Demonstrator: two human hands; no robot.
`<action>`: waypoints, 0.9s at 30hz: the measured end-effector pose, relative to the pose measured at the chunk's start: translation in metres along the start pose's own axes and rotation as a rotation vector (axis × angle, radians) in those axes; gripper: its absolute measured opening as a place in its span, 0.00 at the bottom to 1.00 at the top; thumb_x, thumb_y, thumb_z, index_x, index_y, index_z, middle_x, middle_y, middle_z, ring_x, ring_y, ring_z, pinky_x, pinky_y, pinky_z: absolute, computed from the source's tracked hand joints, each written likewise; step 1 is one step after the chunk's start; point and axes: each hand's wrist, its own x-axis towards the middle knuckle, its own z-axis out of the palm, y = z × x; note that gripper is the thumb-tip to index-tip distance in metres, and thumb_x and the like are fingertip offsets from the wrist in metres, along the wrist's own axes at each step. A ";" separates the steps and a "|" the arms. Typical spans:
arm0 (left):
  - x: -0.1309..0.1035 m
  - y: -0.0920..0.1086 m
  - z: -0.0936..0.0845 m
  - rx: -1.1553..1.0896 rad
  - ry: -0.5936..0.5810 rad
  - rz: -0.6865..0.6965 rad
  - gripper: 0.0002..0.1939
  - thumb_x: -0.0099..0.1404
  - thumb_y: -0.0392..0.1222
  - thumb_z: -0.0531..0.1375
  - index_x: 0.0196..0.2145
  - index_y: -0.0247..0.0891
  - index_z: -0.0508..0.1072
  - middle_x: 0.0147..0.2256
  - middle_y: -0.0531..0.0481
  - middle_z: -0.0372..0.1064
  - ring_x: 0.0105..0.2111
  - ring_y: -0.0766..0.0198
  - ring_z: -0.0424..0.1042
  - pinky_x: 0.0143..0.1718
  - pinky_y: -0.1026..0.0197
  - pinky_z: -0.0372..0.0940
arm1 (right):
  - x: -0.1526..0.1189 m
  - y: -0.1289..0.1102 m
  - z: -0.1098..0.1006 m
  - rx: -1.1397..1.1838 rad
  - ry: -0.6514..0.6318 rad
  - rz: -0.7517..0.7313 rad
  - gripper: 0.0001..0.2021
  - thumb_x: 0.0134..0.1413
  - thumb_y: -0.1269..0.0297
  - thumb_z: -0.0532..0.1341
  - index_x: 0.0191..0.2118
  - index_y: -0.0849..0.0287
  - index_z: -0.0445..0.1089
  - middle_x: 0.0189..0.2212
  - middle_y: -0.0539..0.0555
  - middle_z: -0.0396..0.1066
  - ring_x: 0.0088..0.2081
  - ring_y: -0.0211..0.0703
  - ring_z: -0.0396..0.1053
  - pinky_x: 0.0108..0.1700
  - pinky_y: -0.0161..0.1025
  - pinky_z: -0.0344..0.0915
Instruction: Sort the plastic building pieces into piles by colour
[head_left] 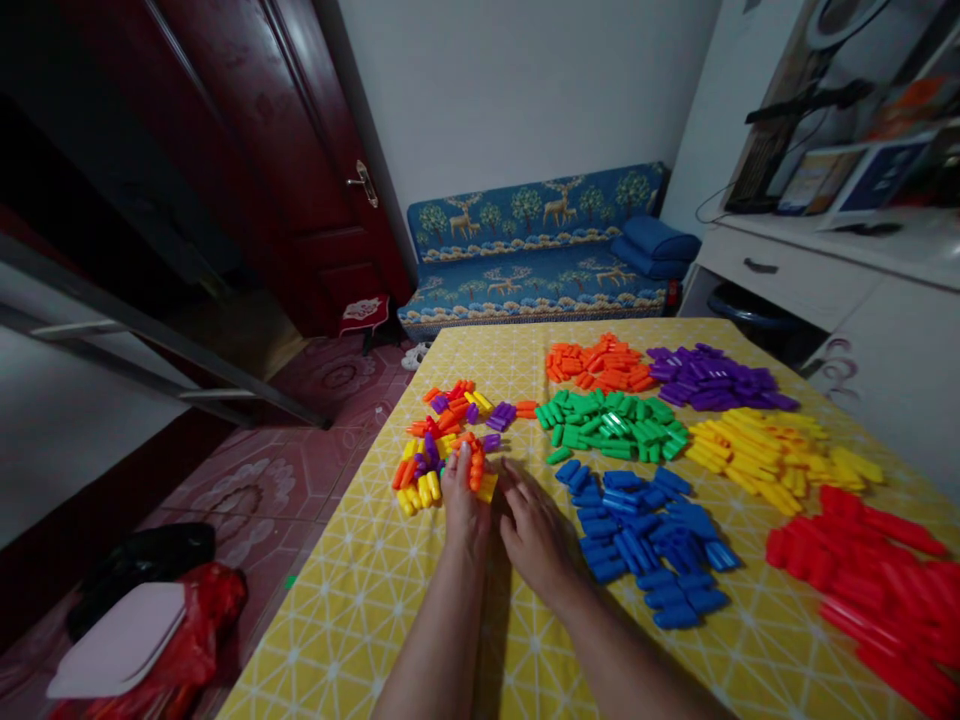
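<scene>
My left hand point(463, 495) is closed around a small cluster of orange bullet-shaped building blocks point(475, 462), its thumb lying along them. A yellow block point(487, 487) shows between my two hands, partly covered. My right hand point(529, 522) is just to the right, its fingers stretched forward and a little apart, with nothing visible in them. Beyond and to the left of my left hand is a mixed heap of orange, yellow, purple and red blocks point(429, 491), some seemingly joined together. A few purple blocks point(502, 416) lie just past the hands.
On the yellow patterned tablecloth point(360, 610), sorted piles spread to the right: blue blocks point(637, 530), green blocks point(611, 424), orange blocks point(600, 363), purple blocks point(709, 377), yellow blocks point(772, 452) and red blocks point(885, 575). A blue sofa point(525, 265) stands behind the table.
</scene>
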 end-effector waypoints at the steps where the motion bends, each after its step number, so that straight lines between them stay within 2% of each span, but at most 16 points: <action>1: -0.002 -0.002 0.000 0.009 -0.003 -0.003 0.21 0.50 0.52 0.70 0.34 0.35 0.71 0.25 0.56 0.70 0.20 0.74 0.67 0.24 0.70 0.63 | 0.000 0.002 -0.001 0.061 0.017 0.029 0.28 0.52 0.74 0.55 0.60 0.56 0.66 0.59 0.58 0.67 0.61 0.52 0.63 0.61 0.51 0.63; 4: -0.005 -0.010 0.000 0.100 -0.009 0.020 0.21 0.50 0.51 0.71 0.35 0.34 0.73 0.25 0.55 0.70 0.20 0.73 0.67 0.24 0.70 0.62 | 0.000 0.004 -0.006 0.243 0.110 0.151 0.19 0.61 0.62 0.55 0.56 0.56 0.68 0.53 0.59 0.72 0.54 0.51 0.70 0.54 0.49 0.69; 8: -0.009 -0.017 0.003 0.260 -0.038 0.107 0.18 0.51 0.48 0.70 0.35 0.34 0.76 0.31 0.49 0.75 0.28 0.68 0.72 0.30 0.67 0.66 | -0.002 0.001 -0.009 0.385 0.155 0.203 0.21 0.58 0.53 0.61 0.54 0.56 0.68 0.47 0.60 0.74 0.45 0.50 0.74 0.44 0.44 0.73; 13: -0.018 -0.015 0.011 0.372 -0.125 0.124 0.15 0.52 0.47 0.70 0.34 0.33 0.79 0.32 0.46 0.77 0.31 0.64 0.74 0.34 0.65 0.67 | -0.003 0.007 -0.004 0.329 0.241 0.211 0.18 0.60 0.53 0.60 0.51 0.57 0.70 0.48 0.61 0.74 0.49 0.52 0.72 0.50 0.48 0.70; 16: -0.019 -0.014 0.013 0.333 -0.133 0.072 0.17 0.52 0.50 0.69 0.32 0.33 0.78 0.30 0.46 0.77 0.30 0.64 0.74 0.33 0.65 0.66 | -0.004 0.011 -0.001 0.378 0.251 0.219 0.16 0.61 0.55 0.59 0.50 0.57 0.69 0.48 0.61 0.73 0.48 0.50 0.72 0.50 0.47 0.70; 18: -0.017 -0.013 0.013 0.255 -0.099 0.028 0.19 0.52 0.53 0.68 0.32 0.33 0.77 0.28 0.47 0.76 0.28 0.64 0.73 0.31 0.65 0.66 | -0.005 0.011 -0.001 0.448 0.268 0.233 0.17 0.60 0.55 0.59 0.51 0.57 0.69 0.48 0.61 0.73 0.47 0.49 0.72 0.49 0.46 0.71; 22: -0.015 -0.009 0.012 0.101 -0.044 -0.056 0.20 0.51 0.56 0.67 0.29 0.34 0.76 0.26 0.49 0.74 0.25 0.65 0.72 0.27 0.65 0.65 | -0.006 0.003 -0.004 0.557 0.305 0.294 0.22 0.59 0.53 0.60 0.55 0.58 0.65 0.49 0.61 0.72 0.42 0.47 0.73 0.39 0.42 0.73; 27: -0.019 -0.003 0.015 0.073 -0.096 -0.118 0.16 0.51 0.51 0.67 0.28 0.34 0.76 0.23 0.53 0.70 0.21 0.69 0.67 0.25 0.67 0.62 | -0.004 -0.005 -0.012 0.650 0.318 0.317 0.17 0.58 0.53 0.61 0.47 0.58 0.69 0.41 0.58 0.75 0.36 0.46 0.74 0.36 0.40 0.72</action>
